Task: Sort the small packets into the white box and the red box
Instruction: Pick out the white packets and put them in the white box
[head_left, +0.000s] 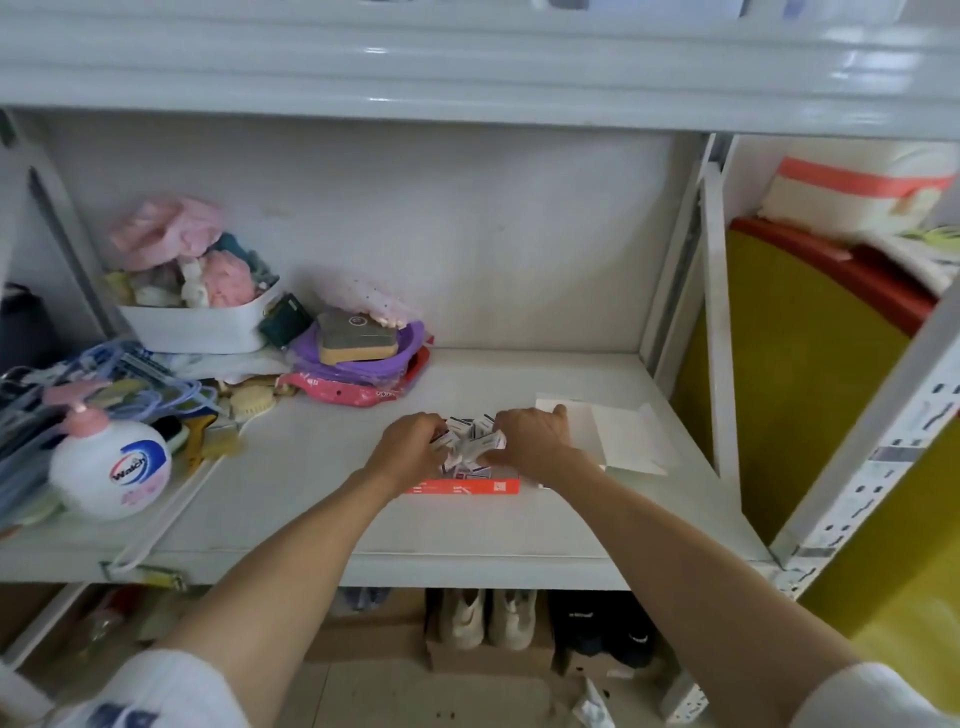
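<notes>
A heap of small white packets (470, 441) lies over the red box (467, 486) in the middle of the shelf. Only the red box's front wall shows. My left hand (410, 447) closes on the packets from the left and my right hand (530, 439) closes on them from the right. The two hands gather the heap between them. The white box (623, 436) lies open just to the right, partly behind my right hand.
The white shelf board (322, 499) carries clutter on its left: a hand-wash pump bottle (111, 467), hangers (104, 384), a white basket of cloths (197, 322) and a purple basin (374, 358). A shelf post (722, 364) stands right. Shoes (488, 618) sit below.
</notes>
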